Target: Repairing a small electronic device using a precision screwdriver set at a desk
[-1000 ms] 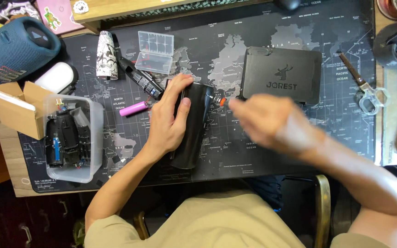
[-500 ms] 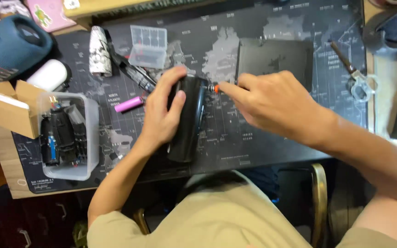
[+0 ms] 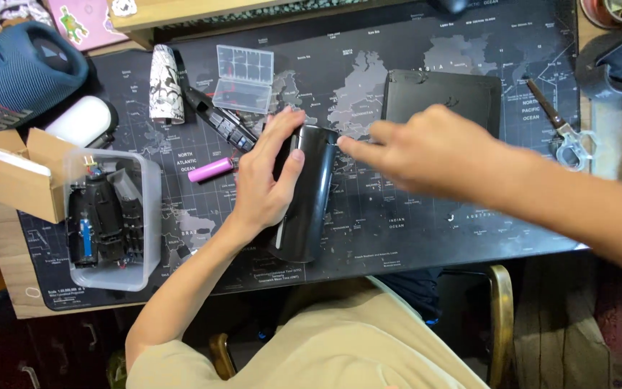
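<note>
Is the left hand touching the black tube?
Touching. The head view shows the left hand wrapped over the black tube, with its thumb pressed flat on the tube's side.

Home hobby desk: map desk mat (image 3: 412,230), scissors (image 3: 563,137), parts bin (image 3: 113,220).

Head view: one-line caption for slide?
Left hand steadies black cylinder on map desk mat; right hand touches its top end.
</note>
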